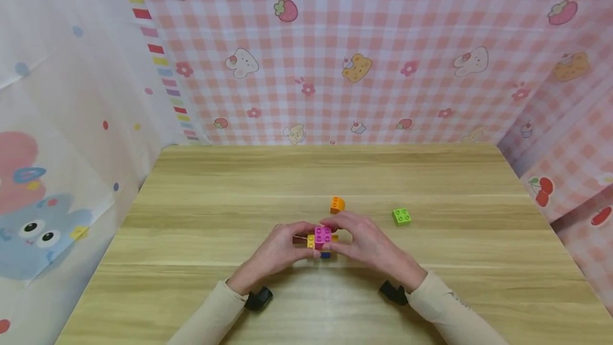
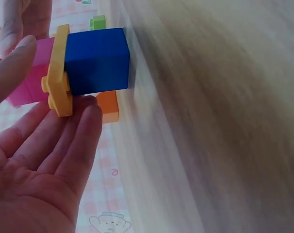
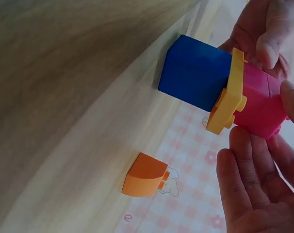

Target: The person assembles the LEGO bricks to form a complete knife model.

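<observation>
Item examined: a stack of studded plastic building blocks (image 1: 323, 237), held upright between two bare hands over a pale wood-grain surface (image 1: 215, 201). Composition, bottom to top: a deep-blue, box-shaped plastic block (image 2: 97, 62); a thin yellow plastic plate (image 2: 57, 63) with exposed studs, projecting past the blue block; a pink plastic section (image 3: 258, 99) crossed by a seam, with four studs on top. Whether the stack's base touches the surface cannot be determined.

Left hand (image 1: 282, 248): at the stack's left side, fingers and thumb curved about it at the yellow plate and pink section. Right hand (image 1: 366, 236): at the stack's right side, fingers and thumb gripping it at the pink section.

Loose parts: one orange plastic block with a curved side (image 1: 337, 205), just beyond the stack and slightly right; one lime-green, square four-stud plastic block (image 1: 402, 217), well to the stack's right and slightly beyond. Both lie on the surface. A pink-and-white checked cloth (image 1: 325, 89) hangs behind the stack.
</observation>
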Tool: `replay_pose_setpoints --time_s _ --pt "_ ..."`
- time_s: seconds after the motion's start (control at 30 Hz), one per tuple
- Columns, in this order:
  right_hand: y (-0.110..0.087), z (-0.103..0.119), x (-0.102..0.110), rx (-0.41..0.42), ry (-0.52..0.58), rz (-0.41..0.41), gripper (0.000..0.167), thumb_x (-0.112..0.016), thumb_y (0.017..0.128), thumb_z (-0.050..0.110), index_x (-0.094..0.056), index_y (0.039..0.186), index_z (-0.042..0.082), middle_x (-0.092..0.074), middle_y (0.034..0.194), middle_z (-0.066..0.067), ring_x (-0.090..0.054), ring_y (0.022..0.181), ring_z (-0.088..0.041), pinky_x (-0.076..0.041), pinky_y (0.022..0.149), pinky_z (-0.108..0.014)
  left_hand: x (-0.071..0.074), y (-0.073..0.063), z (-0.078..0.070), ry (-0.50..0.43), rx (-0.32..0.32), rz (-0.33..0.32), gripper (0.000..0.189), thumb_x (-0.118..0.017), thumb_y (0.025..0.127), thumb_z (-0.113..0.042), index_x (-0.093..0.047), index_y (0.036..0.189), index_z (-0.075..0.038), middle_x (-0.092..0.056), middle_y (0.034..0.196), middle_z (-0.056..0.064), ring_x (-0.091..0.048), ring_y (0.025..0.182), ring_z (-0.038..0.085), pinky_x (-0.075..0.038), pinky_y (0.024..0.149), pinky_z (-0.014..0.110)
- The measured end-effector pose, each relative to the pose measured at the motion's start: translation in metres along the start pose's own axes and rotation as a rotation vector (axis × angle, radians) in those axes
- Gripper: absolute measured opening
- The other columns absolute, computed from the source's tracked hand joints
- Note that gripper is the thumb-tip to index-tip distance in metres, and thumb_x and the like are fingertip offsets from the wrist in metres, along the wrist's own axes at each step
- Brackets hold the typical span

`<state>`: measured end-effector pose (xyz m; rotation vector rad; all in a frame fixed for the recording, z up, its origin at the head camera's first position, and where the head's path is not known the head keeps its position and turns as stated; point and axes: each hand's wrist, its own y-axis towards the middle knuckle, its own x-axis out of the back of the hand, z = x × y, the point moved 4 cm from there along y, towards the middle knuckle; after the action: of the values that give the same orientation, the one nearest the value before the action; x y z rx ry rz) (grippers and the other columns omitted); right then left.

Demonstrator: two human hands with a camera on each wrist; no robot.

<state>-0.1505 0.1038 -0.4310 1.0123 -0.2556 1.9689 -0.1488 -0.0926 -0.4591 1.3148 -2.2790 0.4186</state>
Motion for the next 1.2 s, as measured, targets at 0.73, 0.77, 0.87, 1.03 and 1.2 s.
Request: replay_pose_setpoints --time_s 0.73,0.77,0.87,1.03,1.2 --pt "-0.038 -0.034 0.049 -0.068 -0.126 -0.052 0.055 -0.07 0.101 0.035 -0.056 0.148 0.01 -0.048 0.157 -0.012 -0.044 0.145 -0.035 -0.039 0.115 -0.06 0.003 -0.002 -0.016 -0.007 -0.16 -0.146 0.026 -0.076 0.095 -0.011 -0.071 0.121 -0.009 -0.072 0.119 0.001 -0.068 0.112 0.021 -0.056 0.1 0.042" --pt "-0.04 -0.038 0.052 -0.068 -0.131 -0.049 0.056 -0.07 0.1 0.035 -0.055 0.149 0.01 -0.047 0.158 -0.013 -0.042 0.146 -0.035 -0.038 0.115 -0.06 0.003 -0.002 -0.015 -0.011 -0.158 -0.15 0.025 -0.076 0.095 -0.011 -0.071 0.12 -0.009 -0.072 0.119 0.001 -0.068 0.111 0.021 -0.057 0.099 0.041" --pt "-0.044 -0.047 0.061 -0.059 -0.143 -0.043 0.06 -0.071 0.1 0.034 -0.052 0.151 0.008 -0.044 0.16 -0.015 -0.039 0.148 -0.037 -0.035 0.116 -0.061 0.003 -0.002 -0.015 -0.024 -0.151 -0.149 0.025 -0.076 0.095 -0.011 -0.071 0.119 -0.009 -0.072 0.117 0.001 -0.069 0.109 0.021 -0.057 0.098 0.041" --pt "-0.049 -0.062 0.073 -0.069 -0.157 -0.014 0.065 -0.071 0.1 0.034 -0.048 0.153 0.006 -0.04 0.162 -0.018 -0.034 0.149 -0.042 -0.031 0.117 -0.065 0.003 -0.003 -0.015 -0.024 -0.148 -0.146 0.023 -0.077 0.095 -0.013 -0.071 0.118 -0.01 -0.073 0.115 0.0 -0.07 0.107 0.019 -0.058 0.097 0.039" --pt "-0.051 -0.078 0.081 -0.118 -0.163 0.036 0.07 -0.071 0.099 0.039 -0.045 0.155 0.006 -0.036 0.163 -0.018 -0.031 0.15 -0.042 -0.029 0.118 -0.064 0.003 -0.003 -0.015 -0.015 -0.143 -0.149 0.024 -0.077 0.095 -0.014 -0.071 0.118 -0.01 -0.073 0.114 0.0 -0.07 0.105 0.016 -0.057 0.097 0.037"
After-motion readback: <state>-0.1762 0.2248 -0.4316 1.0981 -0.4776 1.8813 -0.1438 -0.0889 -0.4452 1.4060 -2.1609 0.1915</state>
